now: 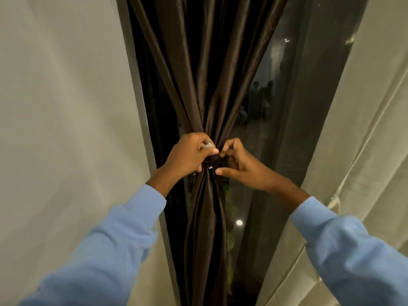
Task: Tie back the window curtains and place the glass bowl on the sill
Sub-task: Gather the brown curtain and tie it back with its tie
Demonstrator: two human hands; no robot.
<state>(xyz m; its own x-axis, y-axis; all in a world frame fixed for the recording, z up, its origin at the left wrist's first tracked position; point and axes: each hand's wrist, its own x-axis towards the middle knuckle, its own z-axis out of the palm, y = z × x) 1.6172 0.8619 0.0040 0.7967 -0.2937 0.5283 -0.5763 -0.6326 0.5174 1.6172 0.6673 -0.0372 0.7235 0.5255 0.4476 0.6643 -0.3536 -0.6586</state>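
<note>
Left to right: a pale plain wall (66,107) lies well outside the knuckles of the left hand (189,153), and a light blue sleeve (110,239) covers that forearm. The left fingers are clenched, thumb and forefinger pinching a pale grey tab (208,146), apparently the fastening end of a dark fabric tie-back band (217,163). The band is drawn tight between the two sets of fingertips so that it cinches the cloth. The dark brown satin curtain (212,74) is gathered to a narrow waist directly between the fingers, fanning out above them and hanging in close folds below; the gathering keeps the bundle slim enough for the band to close around it. The right hand (240,164) meets the left from the other side, its fingers curled over the band's free end and its thumb laid straight beneath, seemingly to bring that end to the tab. Beyond the right knuckles the dark window pane (265,107) stands exposed, and farther right hangs a cream pleated drape (364,151). The step in hand is judged to be fastening the tie-back. The glass bowl and the sill are not in view.
</note>
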